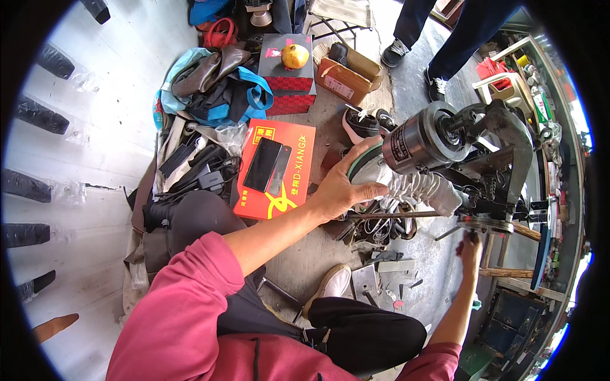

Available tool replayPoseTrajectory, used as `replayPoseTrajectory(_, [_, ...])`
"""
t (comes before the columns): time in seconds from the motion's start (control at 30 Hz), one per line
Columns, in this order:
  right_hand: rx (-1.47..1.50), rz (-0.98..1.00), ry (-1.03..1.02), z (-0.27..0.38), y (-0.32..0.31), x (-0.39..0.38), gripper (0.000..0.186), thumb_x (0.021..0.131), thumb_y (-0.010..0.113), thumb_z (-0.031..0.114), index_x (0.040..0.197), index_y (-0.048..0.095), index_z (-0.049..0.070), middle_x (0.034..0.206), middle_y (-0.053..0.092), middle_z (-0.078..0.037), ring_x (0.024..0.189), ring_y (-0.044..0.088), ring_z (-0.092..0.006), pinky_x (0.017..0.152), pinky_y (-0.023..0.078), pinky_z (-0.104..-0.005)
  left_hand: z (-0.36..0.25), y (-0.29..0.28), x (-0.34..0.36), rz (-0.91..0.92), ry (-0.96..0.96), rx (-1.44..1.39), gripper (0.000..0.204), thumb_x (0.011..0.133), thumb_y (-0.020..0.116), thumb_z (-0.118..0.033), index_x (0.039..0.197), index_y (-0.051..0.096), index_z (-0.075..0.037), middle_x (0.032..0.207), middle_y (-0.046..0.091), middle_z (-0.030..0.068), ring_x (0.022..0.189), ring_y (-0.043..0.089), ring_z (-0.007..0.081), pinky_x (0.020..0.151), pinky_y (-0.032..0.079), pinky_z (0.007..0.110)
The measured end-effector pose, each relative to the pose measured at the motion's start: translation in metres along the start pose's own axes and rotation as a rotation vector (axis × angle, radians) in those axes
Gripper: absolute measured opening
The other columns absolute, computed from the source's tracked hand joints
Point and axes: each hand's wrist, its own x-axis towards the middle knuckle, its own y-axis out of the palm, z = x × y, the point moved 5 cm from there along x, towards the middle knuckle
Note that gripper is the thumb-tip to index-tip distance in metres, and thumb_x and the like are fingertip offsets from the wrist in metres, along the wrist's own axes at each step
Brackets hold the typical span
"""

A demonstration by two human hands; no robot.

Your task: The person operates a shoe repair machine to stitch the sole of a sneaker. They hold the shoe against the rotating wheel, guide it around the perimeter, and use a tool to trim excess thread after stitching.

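Observation:
My left hand (348, 187) grips a pale grey lace-up sneaker (424, 193) with a green sole edge, holding it beneath the cylindrical head (416, 141) of a black metal hand-cranked machine (511, 159). Part of the sneaker is hidden under the machine. Low on the right, my right hand (469, 251) is closed around the small handle of the machine's wheel (484, 223). A red cardboard box (295, 181) with a dark phone (262, 164) on top lies left of my left hand, and more shoes (361, 124) sit just behind it.
A co-worker's legs (464, 35) stand at the back right. Bags (222, 95), a round fruit (294, 56) on stacked boxes (286, 86) and an open carton (343, 82) fill the back left. Scattered tools (387, 279) lie on the floor near my foot. Cluttered shelving (540, 95) lines the right.

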Motion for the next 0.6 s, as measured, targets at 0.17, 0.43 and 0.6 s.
replayPoseTrajectory(0.17, [0.076, 0.239, -0.133, 0.074, 0.035, -0.060, 0.025, 0.103, 0.059, 0.026, 0.090, 0.057, 0.005, 0.064, 0.057, -0.002, 0.053, 0.056, -0.0105, 0.049, 0.044, -0.0276, -0.003, 0.001, 0.004, 0.005, -0.011, 0.008, 0.095, 0.077, 0.090, -0.029, 0.156, 0.039, -0.016, 0.159, 0.039, 0.0058, 0.146, 0.035, 0.0198, 0.122, 0.025, 0.037])
replayPoseTrajectory(0.43, [0.111, -0.190, -0.245, 0.071, -0.088, -0.021, 0.015, 0.102, 0.058, 0.020, 0.095, 0.060, 0.007, 0.064, 0.050, 0.001, 0.051, 0.047, -0.0080, 0.048, 0.036, -0.0254, 0.001, 0.006, 0.007, 0.005, -0.121, -0.258, 0.078, 0.087, 0.082, -0.026, 0.153, 0.042, -0.015, 0.147, 0.049, 0.0036, 0.136, 0.043, 0.0162, 0.116, 0.032, 0.035])
replayPoseTrajectory(0.6, [-0.020, -0.193, -0.045, -0.004, -0.044, 0.017, 0.010, 0.101, 0.058, 0.016, 0.098, 0.058, 0.007, 0.064, 0.053, -0.002, 0.048, 0.050, -0.0112, 0.042, 0.038, -0.0295, 0.000, 0.007, 0.009, 0.010, -0.034, -0.222, 0.068, 0.091, 0.076, -0.016, 0.151, 0.044, -0.013, 0.137, 0.055, 0.0027, 0.126, 0.050, 0.0132, 0.110, 0.040, 0.032])
